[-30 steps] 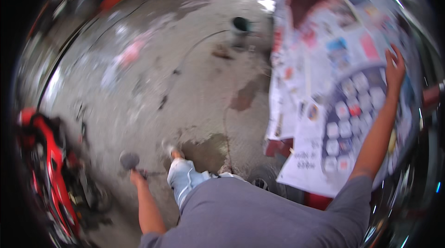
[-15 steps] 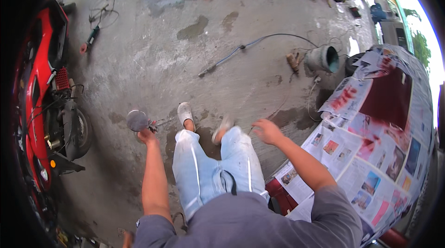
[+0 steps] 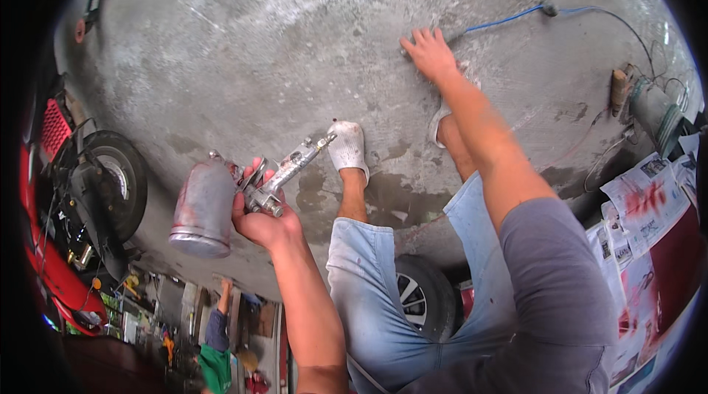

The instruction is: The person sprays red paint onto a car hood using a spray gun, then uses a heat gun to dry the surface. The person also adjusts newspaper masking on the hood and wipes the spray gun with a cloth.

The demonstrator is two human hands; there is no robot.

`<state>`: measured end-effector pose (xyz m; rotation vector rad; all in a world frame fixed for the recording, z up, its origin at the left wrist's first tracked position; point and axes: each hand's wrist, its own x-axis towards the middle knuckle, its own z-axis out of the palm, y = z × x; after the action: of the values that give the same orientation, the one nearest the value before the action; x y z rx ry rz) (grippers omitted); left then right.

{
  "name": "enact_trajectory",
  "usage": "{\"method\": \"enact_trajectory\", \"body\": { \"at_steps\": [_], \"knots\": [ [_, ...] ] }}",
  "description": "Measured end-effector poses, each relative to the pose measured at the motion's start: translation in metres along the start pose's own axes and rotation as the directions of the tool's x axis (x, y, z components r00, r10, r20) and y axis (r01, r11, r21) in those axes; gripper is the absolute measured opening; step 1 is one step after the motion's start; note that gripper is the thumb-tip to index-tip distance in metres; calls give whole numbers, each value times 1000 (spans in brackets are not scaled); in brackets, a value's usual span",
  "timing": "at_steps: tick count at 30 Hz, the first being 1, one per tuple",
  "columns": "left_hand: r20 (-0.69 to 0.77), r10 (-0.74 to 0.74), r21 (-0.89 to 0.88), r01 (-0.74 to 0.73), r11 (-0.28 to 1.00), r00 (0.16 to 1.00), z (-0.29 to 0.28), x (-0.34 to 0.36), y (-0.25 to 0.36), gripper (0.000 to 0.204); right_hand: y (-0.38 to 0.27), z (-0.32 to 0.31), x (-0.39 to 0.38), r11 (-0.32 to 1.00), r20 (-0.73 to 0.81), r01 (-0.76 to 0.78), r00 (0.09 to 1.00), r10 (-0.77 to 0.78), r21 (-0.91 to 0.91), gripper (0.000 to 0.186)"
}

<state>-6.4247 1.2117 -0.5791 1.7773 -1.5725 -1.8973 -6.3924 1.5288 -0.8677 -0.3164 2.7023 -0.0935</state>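
My left hand is closed around a silver paint spray gun. The gun's metal cup, smeared with reddish paint, hangs out to the left, and its handle points away to the right. Far out over the concrete, my right hand reaches down with its fingers spread. Beneath and beside it runs the end of a blue air hose, whose tip the hand hides. Whether the fingers touch the hose I cannot tell.
A red motorcycle stands at the left, a power tool behind it. At right are a tipped bucket and a dark red car panel masked with newspaper. A car wheel shows between my legs. Another person's green garment appears lower left.
I have bent down and moved nearer the hose. My right hand has gone from beside my knee out to the hose end. The spray gun, still in my left hand, now shows from its side.
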Motion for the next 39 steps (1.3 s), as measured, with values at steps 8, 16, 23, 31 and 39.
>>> {"method": "enact_trajectory", "body": {
  "at_steps": [8, 16, 23, 31, 39],
  "knots": [
    [40, -39, 140, 33, 990, 998, 49, -74, 27, 43, 5, -95, -59, 601, 34, 36, 994, -105, 798, 39],
    [267, -35, 206, -22, 978, 963, 130, -263, 153, 41, 49, -435, -166, 357, -49, 77, 995, -85, 931, 41],
    [570, 145, 140, -270, 953, 809, 192, -433, 241, 35, 99, -605, -247, 553, -350, 211, 924, 157, 806, 33],
    [790, 17, 182, -261, 948, 613, 233, -515, 298, 32, 99, -685, -295, 498, -318, 86, 858, 403, 863, 32],
    [910, -276, 393, -426, 815, 311, 318, -554, 350, 31, 93, -773, -274, 167, -107, 0, 765, 634, 986, 48]
  ]
}}
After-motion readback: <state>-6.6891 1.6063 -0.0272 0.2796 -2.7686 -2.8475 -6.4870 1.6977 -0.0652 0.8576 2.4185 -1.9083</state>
